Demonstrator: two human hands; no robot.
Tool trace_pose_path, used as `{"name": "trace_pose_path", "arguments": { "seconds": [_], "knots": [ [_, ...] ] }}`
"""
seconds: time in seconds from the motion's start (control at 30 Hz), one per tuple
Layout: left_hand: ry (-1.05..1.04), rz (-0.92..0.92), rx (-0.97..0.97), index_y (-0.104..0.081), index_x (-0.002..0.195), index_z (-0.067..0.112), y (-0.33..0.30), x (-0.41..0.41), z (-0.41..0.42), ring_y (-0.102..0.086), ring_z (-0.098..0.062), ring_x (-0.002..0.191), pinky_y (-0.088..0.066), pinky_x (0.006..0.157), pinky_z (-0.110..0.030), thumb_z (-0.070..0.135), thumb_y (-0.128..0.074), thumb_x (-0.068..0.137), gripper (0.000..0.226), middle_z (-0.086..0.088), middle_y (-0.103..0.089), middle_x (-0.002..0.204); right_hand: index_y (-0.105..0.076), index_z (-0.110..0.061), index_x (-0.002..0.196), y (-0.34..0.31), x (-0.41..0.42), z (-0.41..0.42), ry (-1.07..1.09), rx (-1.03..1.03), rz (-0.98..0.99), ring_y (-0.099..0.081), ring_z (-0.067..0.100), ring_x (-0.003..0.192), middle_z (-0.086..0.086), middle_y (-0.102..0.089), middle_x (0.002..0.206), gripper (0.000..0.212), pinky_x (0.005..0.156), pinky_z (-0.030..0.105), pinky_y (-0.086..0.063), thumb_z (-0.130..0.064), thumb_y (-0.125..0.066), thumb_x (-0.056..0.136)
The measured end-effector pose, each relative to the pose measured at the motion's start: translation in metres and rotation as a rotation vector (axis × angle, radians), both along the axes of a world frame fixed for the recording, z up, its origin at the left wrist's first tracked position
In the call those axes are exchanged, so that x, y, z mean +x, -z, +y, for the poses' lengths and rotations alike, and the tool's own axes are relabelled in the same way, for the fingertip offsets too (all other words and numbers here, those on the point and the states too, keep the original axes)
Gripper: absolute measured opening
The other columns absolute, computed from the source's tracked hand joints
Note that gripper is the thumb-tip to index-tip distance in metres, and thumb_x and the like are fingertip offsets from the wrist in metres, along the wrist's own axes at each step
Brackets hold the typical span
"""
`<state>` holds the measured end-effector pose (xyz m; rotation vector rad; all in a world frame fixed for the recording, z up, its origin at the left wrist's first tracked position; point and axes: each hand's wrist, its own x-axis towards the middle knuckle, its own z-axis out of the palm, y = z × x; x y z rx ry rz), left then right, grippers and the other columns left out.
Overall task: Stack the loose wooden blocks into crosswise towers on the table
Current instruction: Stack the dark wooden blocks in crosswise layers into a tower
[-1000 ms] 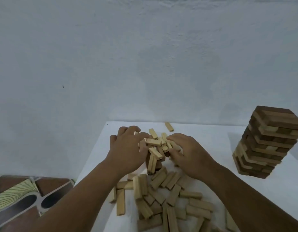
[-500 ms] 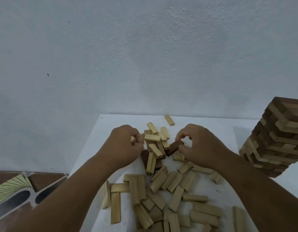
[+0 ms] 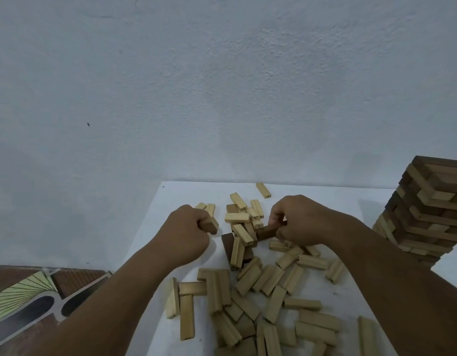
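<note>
One crosswise tower (image 3: 425,214) of mixed dark and pale blocks already stands at about three o'clock on the table (image 3: 350,199), near its right edge and partly cut off by the frame. I judge that part done, though its layers look a little twisted.

The rest is far from finished. A wide scatter of loose pale blocks (image 3: 250,304) lies flat or leaning from the centre down to six o'clock, with no second tower begun that I can see. A smaller heap (image 3: 244,222) sits at about twelve o'clock between my hands, some pieces propped on each other, and one stray block (image 3: 263,190) lies alone just past it toward the wall.

My left hand (image 3: 183,235) is curled into a fist round a dark block (image 3: 212,226), whose end pokes out toward the heap. My right hand (image 3: 296,222) pinches another dark block (image 3: 267,232) at the heap's right side; I cannot tell if that block is clear of its neighbours. My guess is that I am picking dark pieces out of the pile, so most of the stacking is left.

The table is plain white and matte, and it butts against a pale, rough-plastered wall (image 3: 222,86). At about eight o'clock, below the table's left edge, a patterned floor (image 3: 24,294) in brown and green shows.
</note>
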<state>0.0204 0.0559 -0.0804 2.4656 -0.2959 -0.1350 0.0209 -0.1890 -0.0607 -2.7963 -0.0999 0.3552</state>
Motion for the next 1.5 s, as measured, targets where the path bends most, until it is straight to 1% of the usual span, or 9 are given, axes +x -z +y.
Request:
{"name": "trace_pose_path", "arguments": {
  "seconds": [0.1,0.23,0.37,0.47,0.67,0.93,1.0,1.13,1.5],
  "knots": [
    [-0.005,-0.039,-0.033,-0.055,0.070,0.006,0.001,-0.004,-0.006,-0.045,-0.007,0.060,-0.033,0.052,-0.007,0.018,-0.075,0.078,0.024,0.009,-0.048,0.065,-0.064,-0.028,0.087,-0.009,-0.010,-0.005,0.005,0.026,-0.030,-0.060,0.008,0.083,-0.011,-0.062,0.094,0.020,0.066,0.021,-0.049,-0.009,-0.061,0.081],
    [0.031,0.098,-0.014,-0.064,0.115,0.036,-0.002,-0.009,-0.011,-0.056,0.002,0.070,-0.035,0.051,-0.003,0.042,-0.083,0.072,0.047,0.015,-0.056,0.087,-0.055,-0.026,0.083,-0.018,-0.029,-0.010,0.012,0.146,-0.130,-0.056,0.012,0.065,-0.006,-0.062,0.081,0.016,0.057,0.025,-0.046,-0.012,-0.061,0.081],
    [0.086,0.071,0.054,-0.073,0.102,0.033,-0.001,-0.013,-0.015,-0.057,0.003,0.079,-0.045,0.062,-0.009,0.038,-0.085,0.071,0.034,0.020,-0.060,0.091,-0.051,-0.029,0.082,-0.019,-0.046,-0.014,0.009,0.213,-0.248,-0.049,0.010,0.060,-0.006,-0.060,0.076,0.018,0.057,0.025,-0.042,-0.013,-0.060,0.081],
    [0.014,0.120,-0.086,-0.070,0.088,0.023,-0.003,-0.017,-0.017,-0.064,-0.001,0.065,-0.049,0.051,-0.014,0.025,-0.089,0.066,0.030,0.010,-0.067,0.081,-0.050,-0.031,0.082,-0.016,-0.058,-0.017,0.028,0.266,-0.304,-0.045,0.006,0.055,-0.008,-0.058,0.072,0.020,0.055,0.021,-0.037,-0.014,-0.061,0.082],
    [-0.153,0.025,-0.274,-0.057,0.085,0.023,-0.016,-0.027,-0.013,-0.053,-0.009,0.065,-0.038,0.054,-0.020,0.014,-0.084,0.070,0.032,0.005,-0.063,0.082,-0.052,-0.032,0.084,0.002,-0.093,-0.021,0.098,0.339,-0.435,-0.055,0.011,0.060,-0.007,-0.064,0.075,0.020,0.056,0.028,-0.048,-0.018,-0.066,0.084],
    [-0.030,0.017,-0.579,-0.073,0.096,0.031,-0.039,-0.088,-0.040,-0.050,0.000,0.051,-0.041,0.064,-0.019,0.019,-0.076,0.083,0.018,0.018,-0.053,0.051,-0.068,-0.033,0.086,0.019,-0.164,-0.042,0.214,0.377,-0.546,-0.056,0.003,0.078,-0.017,-0.062,0.077,0.015,0.062,0.013,-0.039,-0.022,-0.077,0.080],
    [0.014,0.015,-0.561,-0.073,0.099,0.036,-0.037,-0.108,-0.058,-0.050,0.000,0.051,-0.040,0.059,-0.016,0.024,-0.076,0.083,0.020,0.017,-0.049,0.051,-0.069,-0.034,0.083,0.018,-0.186,-0.049,0.284,0.404,-0.560,-0.057,0.004,0.073,-0.016,-0.063,0.070,0.006,0.060,0.019,-0.043,-0.032,-0.074,0.082],
    [0.073,0.002,-0.481,-0.065,0.092,0.036,-0.033,-0.147,-0.099,-0.044,-0.003,0.046,-0.038,0.052,-0.020,0.034,-0.076,0.081,0.016,0.012,-0.051,0.053,-0.065,-0.033,0.082,0.018,-0.233,-0.067,0.475,0.487,-0.548,-0.059,0.006,0.060,-0.011,-0.066,0.067,0.032,0.059,0.021,-0.049,-0.065,-0.064,0.081],
    [0.210,-0.028,-0.198,-0.063,0.082,0.030,-0.005,-0.213,-0.199,-0.059,0.004,0.063,-0.043,0.048,-0.012,0.041,-0.081,0.073,0.022,0.013,-0.066,0.076,-0.064,-0.033,0.073,0.062,-0.311,-0.135,0.588,0.331,-0.526,-0.060,0.004,0.063,-0.016,-0.065,0.064,0.016,0.061,0.024,-0.051,-0.036,-0.080,0.076]
  ]
}}
